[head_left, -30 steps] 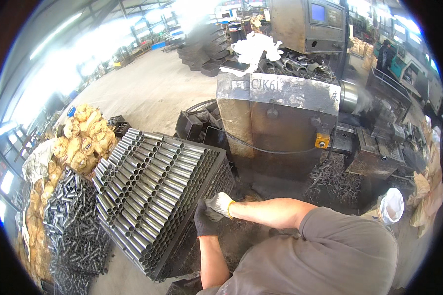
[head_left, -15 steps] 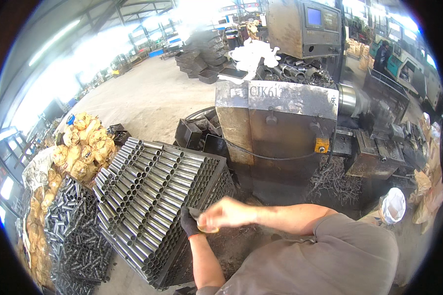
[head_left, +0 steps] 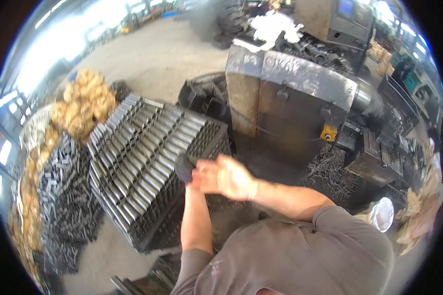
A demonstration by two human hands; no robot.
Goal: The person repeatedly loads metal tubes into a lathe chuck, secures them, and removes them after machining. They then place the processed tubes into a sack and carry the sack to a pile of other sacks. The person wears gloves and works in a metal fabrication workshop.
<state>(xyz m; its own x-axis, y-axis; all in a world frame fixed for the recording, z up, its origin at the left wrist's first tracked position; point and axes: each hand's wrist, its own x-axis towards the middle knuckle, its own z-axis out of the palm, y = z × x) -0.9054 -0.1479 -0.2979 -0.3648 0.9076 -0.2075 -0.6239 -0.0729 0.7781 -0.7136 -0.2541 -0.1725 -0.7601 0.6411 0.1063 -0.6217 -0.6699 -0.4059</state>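
Fingers of the bare right hand (head_left: pixel 226 177) pinch the dark glove (head_left: pixel 184 167) on the left hand (head_left: pixel 188 172), just above a slanted stack of grey metal tubes (head_left: pixel 142 157); left fingers hidden.

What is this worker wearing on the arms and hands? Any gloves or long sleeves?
Both forearms are bare. Short grey sleeves of a T-shirt end above the elbows. The left hand wears a dark, close-fitting work glove. The right hand is blurred by motion and appears ungloved, though that is hard to tell for sure. No watch, wristband or markings show on either arm.
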